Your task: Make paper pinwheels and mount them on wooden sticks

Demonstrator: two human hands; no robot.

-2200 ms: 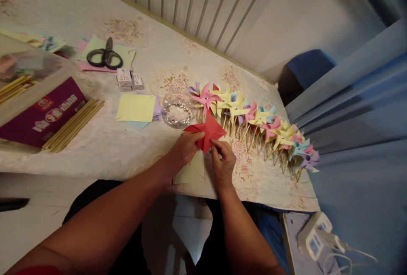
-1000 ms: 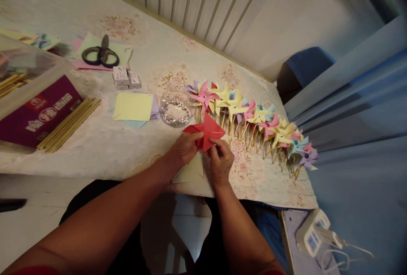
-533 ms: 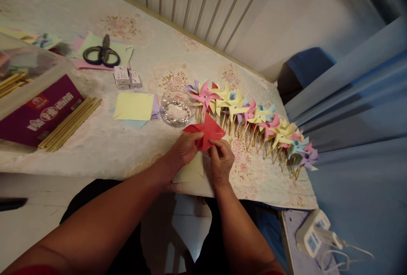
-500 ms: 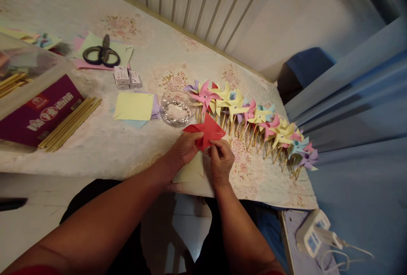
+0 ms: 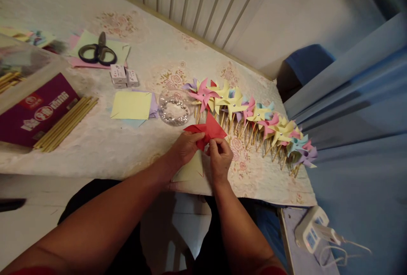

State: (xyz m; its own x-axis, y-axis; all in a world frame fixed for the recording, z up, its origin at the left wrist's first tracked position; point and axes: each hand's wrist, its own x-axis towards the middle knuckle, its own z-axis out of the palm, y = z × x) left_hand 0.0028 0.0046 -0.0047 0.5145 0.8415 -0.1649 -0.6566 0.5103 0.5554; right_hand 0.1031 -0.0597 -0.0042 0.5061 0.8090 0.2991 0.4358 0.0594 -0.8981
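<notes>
A red paper pinwheel point(image 5: 215, 127), its corners folded toward the centre, is held up between my two hands. My left hand point(image 5: 187, 147) pinches it, thumb on top near the middle. The fingers of my right hand point(image 5: 220, 155) are closed on its lower right edge. Beneath them, at the table's front edge, lies a pale yellow paper square point(image 5: 190, 170) with cut corners. Just beyond my left hand is a clear round dish point(image 5: 174, 107) of small silvery fasteners. Several finished pinwheels point(image 5: 233, 102) on sticks lie in a row to the right.
Paper squares point(image 5: 131, 105), small white boxes point(image 5: 123, 76) and black-handled scissors point(image 5: 98, 52) lie on the left. A purple-labelled bin point(image 5: 40, 112) stands there with a bundle of sticks point(image 5: 65, 124) against it. At lower right sits a power strip point(image 5: 313, 230) with cables, near a blue curtain point(image 5: 359, 173).
The fingers of my right hand have shifted slightly up on the red paper, and the right-hand blade looks more folded in. The whole view has moved a little.
</notes>
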